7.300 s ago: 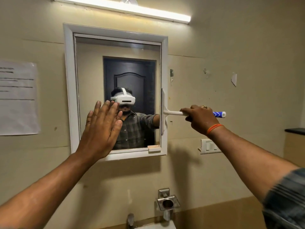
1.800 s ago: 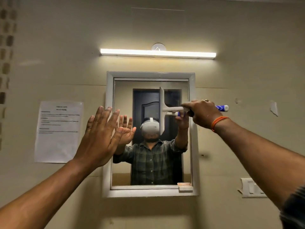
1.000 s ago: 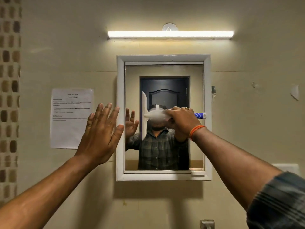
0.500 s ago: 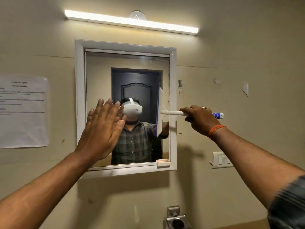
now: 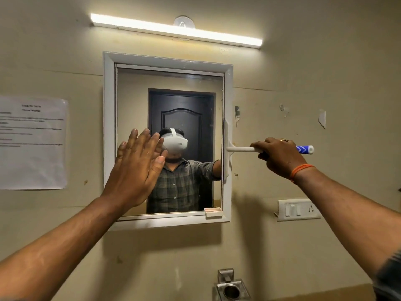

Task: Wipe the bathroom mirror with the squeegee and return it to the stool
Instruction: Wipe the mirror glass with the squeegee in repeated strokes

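A white-framed mirror (image 5: 191, 79) hangs on the beige wall ahead. My right hand (image 5: 280, 158) grips the white squeegee (image 5: 230, 148) by its blue-tipped handle, held level. Its upright blade lies over the mirror's right frame edge. My left hand (image 5: 135, 168) is raised flat, fingers together, in front of the lower left of the glass; whether it touches the glass I cannot tell. The stool is out of view.
A tube light (image 5: 175, 29) runs above the mirror. A printed paper (image 5: 32, 142) is stuck to the wall at left. A switch and socket plate (image 5: 298, 209) sits at the lower right. A metal soap holder (image 5: 231, 287) juts out below.
Over the last half second the squeegee blade slid right, from the glass near the right edge onto the frame. My left hand stays raised in the same place.
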